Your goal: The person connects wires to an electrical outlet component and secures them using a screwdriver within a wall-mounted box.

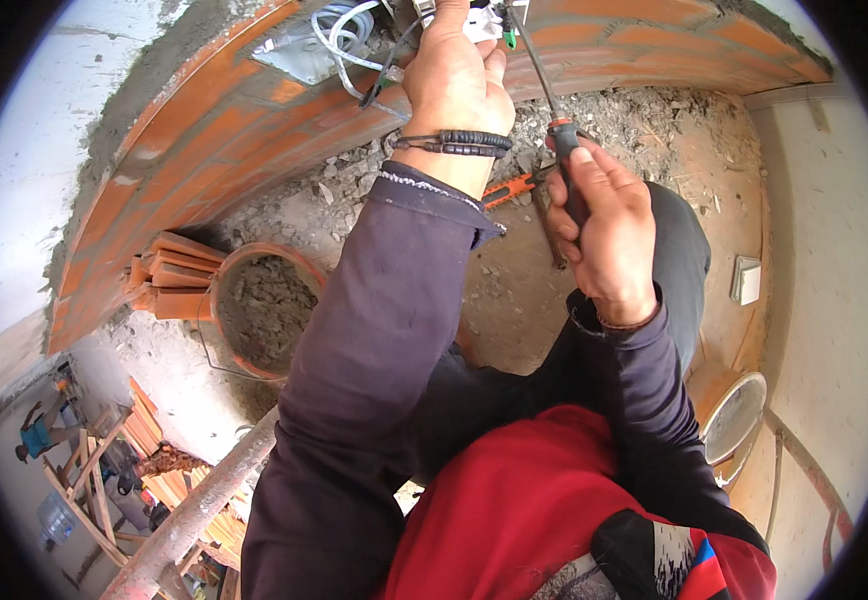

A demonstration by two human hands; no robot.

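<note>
My left hand (459, 85) reaches up to the top edge of the view, its fingers closed on a white electrical fitting (481, 24) at the brick wall; its fingertips are partly cut off. A small green part (510, 38) shows beside the fitting. In my right hand (609, 230) is a screwdriver (567, 140) with a dark handle and orange-red collar. Its long shaft slants up to the fitting's right side, where the tip is hard to make out. Pale coiled cables (339, 40) hang left of my left hand, near a dark wire.
Rubble lies along the brick wall (204, 140). A bucket of mortar (272, 310) stands beside stacked hollow bricks (176, 275). An orange-handled tool (509, 190) lies on the floor. Another bucket (734, 415) is at right. A pole (204, 505) crosses lower left; a person (39, 437) is beyond.
</note>
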